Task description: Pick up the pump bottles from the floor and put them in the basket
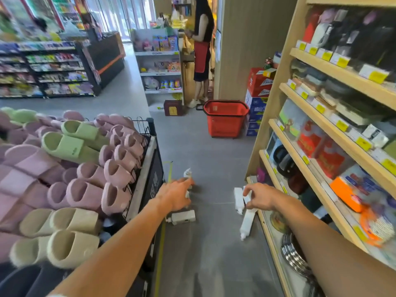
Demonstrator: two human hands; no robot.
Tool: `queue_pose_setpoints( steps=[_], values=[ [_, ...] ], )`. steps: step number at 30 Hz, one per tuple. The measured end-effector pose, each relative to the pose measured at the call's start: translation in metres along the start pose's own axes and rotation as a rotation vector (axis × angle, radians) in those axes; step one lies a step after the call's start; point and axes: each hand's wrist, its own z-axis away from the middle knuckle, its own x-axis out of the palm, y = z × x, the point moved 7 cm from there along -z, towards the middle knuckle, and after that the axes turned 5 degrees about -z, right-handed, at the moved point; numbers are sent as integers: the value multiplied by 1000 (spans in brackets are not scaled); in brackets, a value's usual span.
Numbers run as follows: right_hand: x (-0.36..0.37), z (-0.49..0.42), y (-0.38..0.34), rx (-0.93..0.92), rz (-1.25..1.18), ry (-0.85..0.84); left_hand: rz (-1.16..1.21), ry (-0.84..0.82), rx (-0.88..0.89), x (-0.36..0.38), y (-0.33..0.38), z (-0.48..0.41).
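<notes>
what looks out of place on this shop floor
White pump bottles lie scattered on the aisle floor, one on its side by the slipper rack, another beside the wooden shelving. Stock lying underfoot looks dropped.

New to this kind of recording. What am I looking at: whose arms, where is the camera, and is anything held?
No machine here: these are a person's two bare arms, filmed by one wide-angle camera worn on the head, looking down a shop aisle. White pump bottles lie on the grey floor. The left hand is at an upright bottle, the right hand at those beside the shelf; whether either grips yet is unclear. The red basket stands farther up the aisle.
</notes>
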Motion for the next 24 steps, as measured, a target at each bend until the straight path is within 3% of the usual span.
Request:
queue_pose_setpoints(
  steps=[16, 24],
  values=[
    [-77, -128, -9, -169, 83, -99, 3, -28, -170, -31, -19, -104],
    [-64, -192, -25, -272, 147, -202, 63, -27, -248, -19, -36, -140]
  ],
)
